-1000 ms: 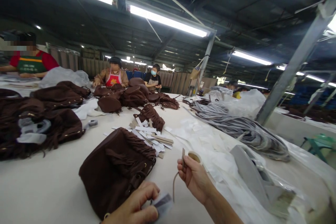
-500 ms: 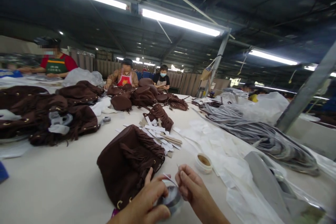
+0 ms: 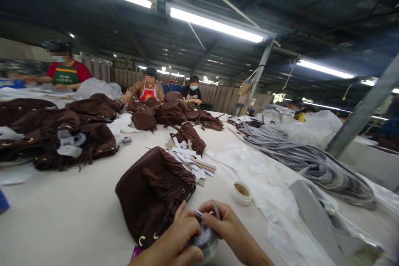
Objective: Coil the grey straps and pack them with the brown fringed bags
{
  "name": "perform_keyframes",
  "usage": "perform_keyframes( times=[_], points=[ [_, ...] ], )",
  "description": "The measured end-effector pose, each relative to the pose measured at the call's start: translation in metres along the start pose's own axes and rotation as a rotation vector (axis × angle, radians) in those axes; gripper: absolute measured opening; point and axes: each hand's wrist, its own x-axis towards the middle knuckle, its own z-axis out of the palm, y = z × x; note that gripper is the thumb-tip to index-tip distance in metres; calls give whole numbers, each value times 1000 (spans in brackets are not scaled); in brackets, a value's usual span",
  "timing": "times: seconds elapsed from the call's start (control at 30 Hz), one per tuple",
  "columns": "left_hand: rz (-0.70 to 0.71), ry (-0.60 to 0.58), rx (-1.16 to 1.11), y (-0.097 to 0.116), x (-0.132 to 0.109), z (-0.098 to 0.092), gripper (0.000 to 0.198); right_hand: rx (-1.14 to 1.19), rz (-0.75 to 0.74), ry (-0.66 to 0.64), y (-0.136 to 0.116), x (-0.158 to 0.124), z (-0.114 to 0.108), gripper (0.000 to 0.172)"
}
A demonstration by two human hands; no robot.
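Observation:
My left hand [image 3: 183,230] grips a round grey, see-through roll of what looks like tape [image 3: 205,241], low in front of me. Over the roll, my right hand [image 3: 222,220] is closed in a pinch on a thin grey strip [image 3: 216,210] that sticks up past its fingers. The fingertips of both hands meet at a small white piece [image 3: 198,213] by the roll. Just left of the hands lies a dark brown fringed bag [image 3: 140,193] with gold eyelets, tipped on its side. My left forearm covers part of its lower edge.
A small tub of brown stuff [image 3: 241,193] stands right of my hands. Cut paper strips [image 3: 195,164] lie behind the bag. More brown bags [image 3: 84,133] are heaped at left. Grey cords [image 3: 299,153] and plastic sheeting [image 3: 249,166] cover the right side. Several co-workers sit across the table.
My right hand has moved left and closer to my left hand, over the roll. The strip now stands up above its fingers. The brown bag stays in place.

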Motion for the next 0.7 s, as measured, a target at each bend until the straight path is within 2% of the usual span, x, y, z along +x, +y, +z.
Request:
perform_keyframes(
  times=[0.1,0.33,0.47,0.7],
  points=[
    [66,52,86,-6,0,3,20,42,-4,81,1,1,0,57],
    [227,315,276,-19,0,15,18,26,15,103,-4,1,-6,59],
    [297,361,333,-30,4,21,29,19,26,122,-3,1,-7,56],
    [440,451,413,-66,18,36,42,56,45,107,-4,1,-5,56]
  ],
)
